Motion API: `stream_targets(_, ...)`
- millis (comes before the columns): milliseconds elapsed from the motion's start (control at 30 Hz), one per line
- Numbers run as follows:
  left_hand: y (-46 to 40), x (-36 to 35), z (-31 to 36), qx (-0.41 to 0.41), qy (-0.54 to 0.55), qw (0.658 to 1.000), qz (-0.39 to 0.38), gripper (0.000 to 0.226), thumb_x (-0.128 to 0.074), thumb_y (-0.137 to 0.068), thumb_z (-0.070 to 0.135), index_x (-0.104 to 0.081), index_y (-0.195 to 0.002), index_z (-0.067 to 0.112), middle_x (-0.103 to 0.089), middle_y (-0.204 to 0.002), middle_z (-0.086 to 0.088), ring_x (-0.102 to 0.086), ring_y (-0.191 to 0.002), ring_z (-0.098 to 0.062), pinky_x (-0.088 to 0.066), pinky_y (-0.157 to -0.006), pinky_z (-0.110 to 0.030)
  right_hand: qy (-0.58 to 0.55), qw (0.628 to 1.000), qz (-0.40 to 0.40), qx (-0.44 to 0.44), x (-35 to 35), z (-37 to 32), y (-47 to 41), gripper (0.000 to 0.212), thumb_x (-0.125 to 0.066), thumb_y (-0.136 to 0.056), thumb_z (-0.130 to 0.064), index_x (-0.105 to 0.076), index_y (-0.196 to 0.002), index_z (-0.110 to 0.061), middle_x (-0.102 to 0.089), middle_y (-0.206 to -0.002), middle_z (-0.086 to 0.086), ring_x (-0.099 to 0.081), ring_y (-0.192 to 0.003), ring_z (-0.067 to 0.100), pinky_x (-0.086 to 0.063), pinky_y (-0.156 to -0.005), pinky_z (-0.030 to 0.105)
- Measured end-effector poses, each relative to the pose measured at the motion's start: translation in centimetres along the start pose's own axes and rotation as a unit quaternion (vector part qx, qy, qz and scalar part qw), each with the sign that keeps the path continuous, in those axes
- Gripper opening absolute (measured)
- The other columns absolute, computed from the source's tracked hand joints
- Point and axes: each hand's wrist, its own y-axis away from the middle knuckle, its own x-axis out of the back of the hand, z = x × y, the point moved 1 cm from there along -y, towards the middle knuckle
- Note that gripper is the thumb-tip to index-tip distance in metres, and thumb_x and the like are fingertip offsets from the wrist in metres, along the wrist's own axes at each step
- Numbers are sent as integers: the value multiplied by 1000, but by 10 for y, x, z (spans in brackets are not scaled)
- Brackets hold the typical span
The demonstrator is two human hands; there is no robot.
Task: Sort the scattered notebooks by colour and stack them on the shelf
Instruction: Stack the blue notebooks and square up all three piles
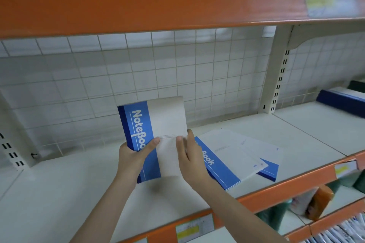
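**Blue notebook held upright over the shelf**

The left hand (132, 157) curls round the lower spine edge of a blue notebook (152, 134), thumb across the cover. The right hand (190, 156) steadies the opposite edge, fingers fairly straight, thumb on the cover. The notebook stands nearly upright above the middle of the shelf (59, 193), long axis vertical and tipped slightly left, its title reading downward. Just right, 2 blue notebooks (233, 156) lie flat and overlapping, skewed toward the shelf's front edge. Likely risk: lowered onto that skewed pair, the stack could slide off the front.
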Motion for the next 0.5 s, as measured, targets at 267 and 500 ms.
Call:
stream_targets(267, 2, -76, 15, 66, -49, 986, -144, 16, -65, -86, 40, -62, -85, 25, -67, -81, 7, -64, -79, -11, -46, -59, -19, 10, 997, 50, -59, 92, 17, -15, 30, -32, -103, -25, -44, -79, -10, -45, -68, -1, -40, -60, 10, -34, -52, 14)
stream_targets(500, 15, -182, -4, 44, -154, 959, -232, 32, -34, -101, 33, -51, -99, 6, -62, -95, -11, -60, -81, -23, -47, -75, -36, 39, 965, 129, -224, 188, 61, -17, 34, -32, -102, -28, -39, -72, -13, -40, -69, 1, -39, -63, 14, -30, -56, 26)
